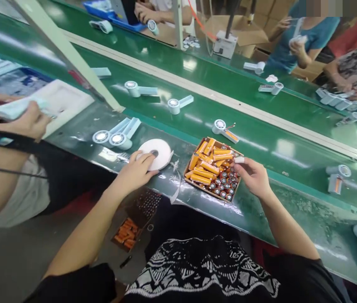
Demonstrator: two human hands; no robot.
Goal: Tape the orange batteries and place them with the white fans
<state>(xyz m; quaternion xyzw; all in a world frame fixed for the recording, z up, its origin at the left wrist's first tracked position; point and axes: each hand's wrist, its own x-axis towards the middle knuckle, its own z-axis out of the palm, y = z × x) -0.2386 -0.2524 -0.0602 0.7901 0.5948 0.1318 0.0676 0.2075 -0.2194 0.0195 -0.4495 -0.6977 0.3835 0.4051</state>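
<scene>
1. Patterned shirt (203, 269) fills the near edge; beyond it, a green table (197, 113) carries loose fans.
2. Battery box (203, 188) at the table's near edge: well stocked, judged barely drawn down.
3. White tape roll (162, 151): left hand (137, 170) rests on it, fingers flat, clasping nothing.
4. Right hand (252, 174) over the box: fingers curled, hold cannot be told.
5. Fan (224, 128) beyond the box: wires exposed, judged unfinished.

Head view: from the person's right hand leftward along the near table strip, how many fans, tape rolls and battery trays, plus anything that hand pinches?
Small fans: 2
White tape roll, under the left hand: 1
Tray of batteries: 1
Small white piece pinched by the right hand: 1
Total: 5
</scene>
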